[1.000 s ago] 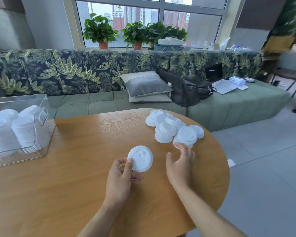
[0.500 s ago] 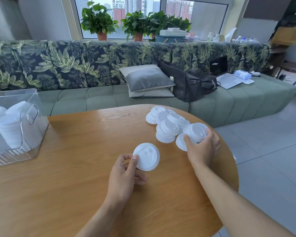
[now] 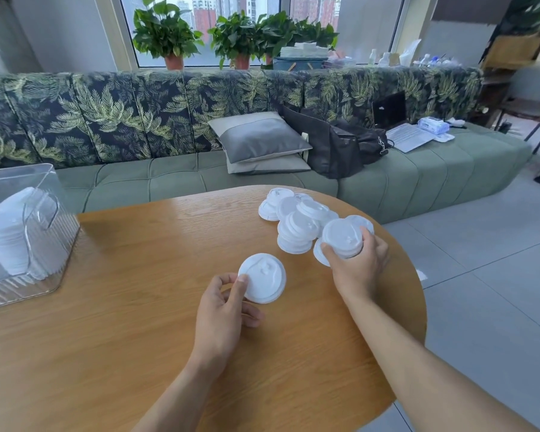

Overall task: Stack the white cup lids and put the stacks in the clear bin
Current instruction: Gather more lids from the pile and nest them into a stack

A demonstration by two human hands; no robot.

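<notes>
Clear bin (image 3: 55, 194) — stacked white lids (image 3: 8, 244) (inside)

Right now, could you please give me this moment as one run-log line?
left hand: pinches single white lid | right hand: grips second lid at loose pile | clear bin: lid stacks inside

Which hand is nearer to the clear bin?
Left. The left hand, pinching one white lid, is mid-table, to the right of the clear bin. The right hand grips lids at the pile, farther right.
</notes>
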